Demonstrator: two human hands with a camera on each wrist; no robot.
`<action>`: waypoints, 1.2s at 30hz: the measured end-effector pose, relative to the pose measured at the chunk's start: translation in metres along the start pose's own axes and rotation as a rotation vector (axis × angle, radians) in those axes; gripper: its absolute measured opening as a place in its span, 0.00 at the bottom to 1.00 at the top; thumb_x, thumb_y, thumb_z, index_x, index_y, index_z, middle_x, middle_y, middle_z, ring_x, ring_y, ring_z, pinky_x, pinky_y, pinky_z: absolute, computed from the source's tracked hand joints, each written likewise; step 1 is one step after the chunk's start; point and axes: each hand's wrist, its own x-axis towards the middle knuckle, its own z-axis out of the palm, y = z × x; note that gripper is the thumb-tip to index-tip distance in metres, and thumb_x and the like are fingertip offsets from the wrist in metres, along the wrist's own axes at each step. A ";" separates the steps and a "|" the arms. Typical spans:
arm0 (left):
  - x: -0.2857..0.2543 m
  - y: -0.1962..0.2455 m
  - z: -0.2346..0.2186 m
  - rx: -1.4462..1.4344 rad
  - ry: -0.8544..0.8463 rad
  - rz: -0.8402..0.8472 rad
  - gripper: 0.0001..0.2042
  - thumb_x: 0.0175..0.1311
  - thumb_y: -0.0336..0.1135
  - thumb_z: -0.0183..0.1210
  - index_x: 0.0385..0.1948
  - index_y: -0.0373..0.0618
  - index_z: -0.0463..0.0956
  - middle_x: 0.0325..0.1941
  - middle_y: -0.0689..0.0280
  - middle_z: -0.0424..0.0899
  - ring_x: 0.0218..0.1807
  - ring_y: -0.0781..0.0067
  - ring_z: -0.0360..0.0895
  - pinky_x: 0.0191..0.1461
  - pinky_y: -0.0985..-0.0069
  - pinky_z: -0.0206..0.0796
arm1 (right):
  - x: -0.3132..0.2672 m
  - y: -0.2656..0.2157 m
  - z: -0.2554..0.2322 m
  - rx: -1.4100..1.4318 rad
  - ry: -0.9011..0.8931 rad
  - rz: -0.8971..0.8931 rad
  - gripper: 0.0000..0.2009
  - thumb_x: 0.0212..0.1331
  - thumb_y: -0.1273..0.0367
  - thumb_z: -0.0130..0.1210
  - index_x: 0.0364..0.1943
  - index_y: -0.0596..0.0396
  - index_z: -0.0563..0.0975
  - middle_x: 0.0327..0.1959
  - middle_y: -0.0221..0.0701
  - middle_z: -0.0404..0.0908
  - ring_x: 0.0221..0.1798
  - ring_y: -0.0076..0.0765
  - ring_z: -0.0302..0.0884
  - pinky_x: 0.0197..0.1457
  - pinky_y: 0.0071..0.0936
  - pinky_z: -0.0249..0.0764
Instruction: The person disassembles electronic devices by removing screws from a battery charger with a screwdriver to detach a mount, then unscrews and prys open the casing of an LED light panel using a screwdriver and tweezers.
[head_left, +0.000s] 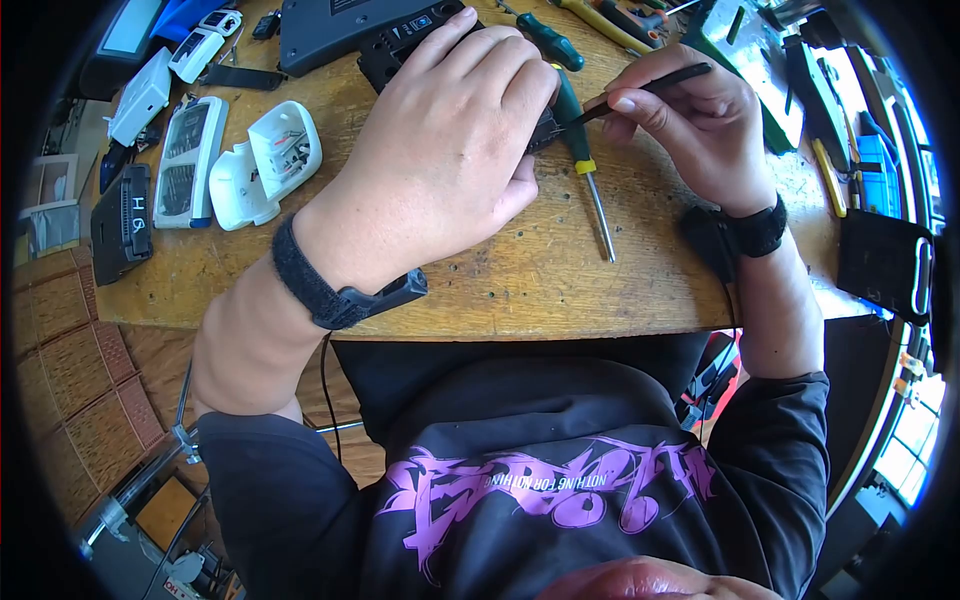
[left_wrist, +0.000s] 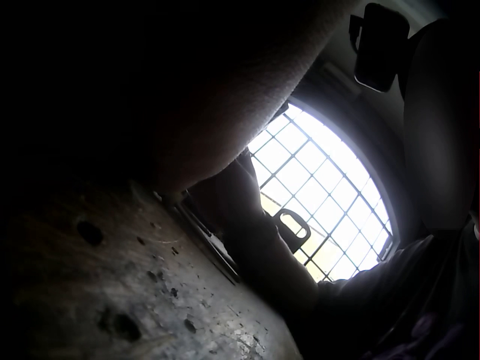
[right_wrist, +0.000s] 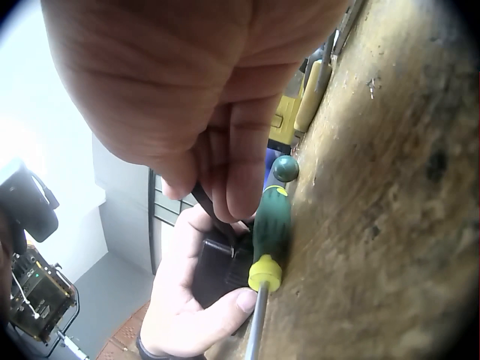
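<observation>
My left hand (head_left: 440, 150) lies over a black boxy device (head_left: 543, 131) and grips it, fingers spread across its top. In the right wrist view the thumb of that hand curls under the end of the device (right_wrist: 214, 274). My right hand (head_left: 705, 130) pinches slim black tweezers (head_left: 682, 76) between thumb and fingers. Their tip points at the device's near right end, beside the left fingertips. A screwdriver with a green and yellow handle (head_left: 568, 105) lies right beside the device, its shaft toward me. The left wrist view is mostly dark, with the tabletop (left_wrist: 165, 300) below.
On the left stand an open white case (head_left: 285, 150) with small parts, a bit set (head_left: 188, 165) and a black battery-like block (head_left: 122, 225). A dark grey case (head_left: 335, 35) sits at the back. Another green-handled screwdriver (head_left: 550, 42) and pliers (head_left: 605, 25) lie beyond the hands.
</observation>
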 end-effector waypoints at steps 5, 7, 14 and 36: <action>0.001 0.000 0.000 -0.005 -0.001 -0.002 0.24 0.49 0.29 0.69 0.50 0.41 0.71 0.54 0.53 0.77 0.62 0.49 0.75 0.79 0.51 0.58 | 0.001 0.003 0.001 0.055 0.037 0.138 0.06 0.72 0.73 0.60 0.45 0.62 0.79 0.39 0.36 0.87 0.38 0.25 0.88 0.44 0.22 0.84; 0.002 0.001 -0.001 -0.007 -0.015 -0.005 0.24 0.49 0.29 0.69 0.49 0.41 0.71 0.53 0.53 0.77 0.62 0.49 0.75 0.79 0.51 0.58 | 0.001 0.005 0.002 0.081 0.044 0.161 0.06 0.72 0.72 0.60 0.45 0.62 0.79 0.38 0.36 0.87 0.38 0.24 0.88 0.44 0.22 0.85; 0.001 0.001 -0.001 0.001 -0.005 -0.005 0.24 0.49 0.29 0.69 0.49 0.41 0.71 0.53 0.53 0.76 0.62 0.48 0.75 0.80 0.52 0.58 | 0.001 0.009 0.001 0.148 0.058 0.212 0.07 0.72 0.72 0.60 0.46 0.62 0.78 0.37 0.36 0.87 0.38 0.25 0.88 0.43 0.22 0.86; -0.004 -0.005 0.001 -0.051 -0.075 -0.052 0.22 0.50 0.28 0.69 0.47 0.41 0.70 0.51 0.55 0.76 0.60 0.48 0.76 0.80 0.52 0.60 | 0.002 0.008 -0.019 -0.064 0.173 0.174 0.10 0.73 0.71 0.59 0.52 0.64 0.79 0.34 0.33 0.87 0.37 0.22 0.86 0.43 0.19 0.83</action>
